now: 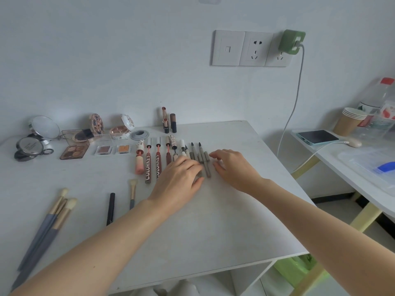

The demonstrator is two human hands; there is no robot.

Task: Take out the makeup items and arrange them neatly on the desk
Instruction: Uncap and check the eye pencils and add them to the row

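Note:
On the white desk [213, 221] lies a row of lip glosses [148, 165] and grey makeup pencils [207, 165], laid side by side. My left hand [181, 178] rests flat over the lower ends of the pencils, fingers spread. My right hand [233, 167] lies just right of the outermost pencil, fingertips touching or nearly touching it. Neither hand holds anything. Eyeshadow palettes [74, 151], compacts [119, 131] and two upright lipsticks [168, 122] stand behind the row. Several brushes [53, 216] lie at the front left, with a black pen [111, 208] and a small brush [132, 194] nearby.
A round mirror [46, 127] stands at the back left. The desk's right edge drops off near a second table [352, 167] holding a phone [316, 137], paper cups [350, 120] and a bottle. A green charger [291, 41] with its cable hangs from the wall sockets.

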